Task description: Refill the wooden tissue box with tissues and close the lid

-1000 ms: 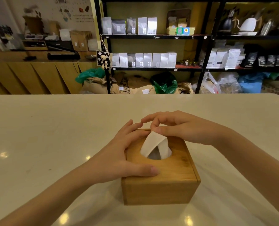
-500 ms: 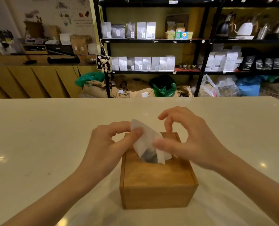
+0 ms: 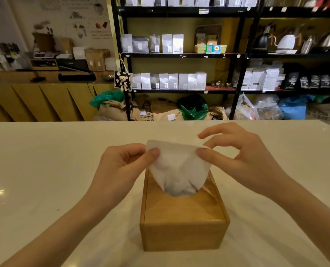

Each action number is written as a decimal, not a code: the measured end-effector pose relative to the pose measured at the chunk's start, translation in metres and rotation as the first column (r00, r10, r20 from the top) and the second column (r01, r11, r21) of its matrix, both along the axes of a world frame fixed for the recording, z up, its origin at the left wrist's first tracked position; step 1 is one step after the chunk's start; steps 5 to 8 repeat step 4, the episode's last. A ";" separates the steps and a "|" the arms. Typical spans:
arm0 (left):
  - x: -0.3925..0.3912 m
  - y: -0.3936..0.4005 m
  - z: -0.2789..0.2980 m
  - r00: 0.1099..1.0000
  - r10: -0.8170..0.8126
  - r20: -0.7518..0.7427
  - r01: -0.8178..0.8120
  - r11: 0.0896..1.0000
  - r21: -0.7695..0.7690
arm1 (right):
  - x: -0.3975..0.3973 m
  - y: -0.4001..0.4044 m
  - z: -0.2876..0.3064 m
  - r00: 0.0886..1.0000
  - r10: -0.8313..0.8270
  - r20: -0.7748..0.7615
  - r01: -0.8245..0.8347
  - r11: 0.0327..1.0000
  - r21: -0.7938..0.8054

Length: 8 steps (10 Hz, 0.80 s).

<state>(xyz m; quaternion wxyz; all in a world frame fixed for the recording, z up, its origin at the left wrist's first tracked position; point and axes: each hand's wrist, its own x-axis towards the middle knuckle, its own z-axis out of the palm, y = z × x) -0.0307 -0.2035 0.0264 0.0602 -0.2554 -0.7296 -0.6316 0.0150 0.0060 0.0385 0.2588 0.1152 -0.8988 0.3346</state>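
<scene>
Both hands pinch the top edge of one white tissue (image 3: 179,166), just above the middle of the frame: the left hand (image 3: 120,170) closes thumb and forefinger on its left corner, the right hand (image 3: 243,160) closes thumb and forefinger on its right corner, the other right fingers lifted clear. The sheet spreads wide between the two pinches and narrows down into the round opening (image 3: 180,191) in the lid (image 3: 181,207), which sits flat and shut on the wooden tissue box (image 3: 183,234). The box stands at lower centre on the pale table (image 3: 44,170), with neither hand resting on it.

This looks like the finishing touch, so the pull should be light and even on both corners; a one-sided tug may tear the thin sheet or drag the next one out. Since nothing steadies the box, lifting straight up risks tipping it, so ease off once the tissue stands up neatly
</scene>
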 end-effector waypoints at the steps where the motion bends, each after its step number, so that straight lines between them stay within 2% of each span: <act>1: -0.004 -0.002 0.002 1.000 -0.003 -0.019 0.002 0.999 -0.042 | -0.002 0.004 0.008 0.998 -0.025 -0.055 0.027 0.999 0.029; 2: -0.009 -0.002 0.007 0.999 -0.045 0.006 0.046 0.987 -0.152 | -0.002 0.007 0.017 1.000 -0.012 0.012 0.012 0.998 0.069; 3: -0.015 -0.002 0.018 0.988 -0.117 0.104 0.141 0.954 -0.266 | 0.000 0.012 0.027 0.987 0.000 0.159 -0.017 0.994 0.106; 4: -0.024 -0.007 0.043 0.984 -0.124 0.126 0.165 0.899 -0.405 | 0.019 0.023 0.056 0.995 0.051 0.090 -0.051 0.999 0.000; 8: -0.024 -0.007 0.043 0.984 -0.124 0.126 0.165 0.899 -0.405 | 0.019 0.023 0.056 0.995 0.051 0.090 -0.051 0.999 0.000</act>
